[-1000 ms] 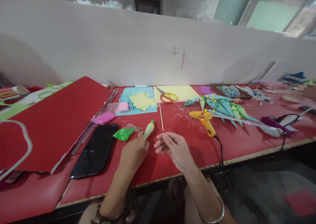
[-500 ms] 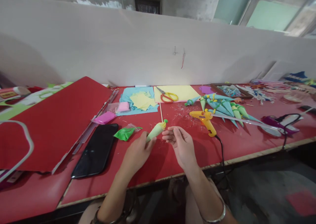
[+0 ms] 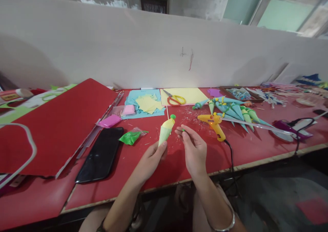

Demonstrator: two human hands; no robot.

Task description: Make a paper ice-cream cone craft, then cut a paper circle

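My left hand (image 3: 153, 156) grips a pale green paper cone (image 3: 165, 132) by its narrow lower end. Yellow material swells from the cone's upper end, topped by a round green ball (image 3: 173, 116). To the right of the cone, my right hand (image 3: 193, 146) pinches a tiny green bit of clay (image 3: 183, 130) between thumb and fingertips, apart from the cone. Left of my left hand lies an opened bag of green clay (image 3: 130, 137). A yellow glue gun (image 3: 214, 122) rests to the right of my right hand.
Red-and-yellow scissors (image 3: 175, 99) lie on a yellow sheet at the back. Several finished cones (image 3: 230, 109) are heaped at right. A black phone (image 3: 101, 157), pink clay packets (image 3: 110, 121) and a big red board (image 3: 58, 133) occupy the left. Paper scraps (image 3: 148, 103) sit behind.
The cone has been turned more upright, its green-tipped end rising, and my left hand has shifted right and down. My right hand has moved slightly right, and a small green bit now shows at its fingertips.
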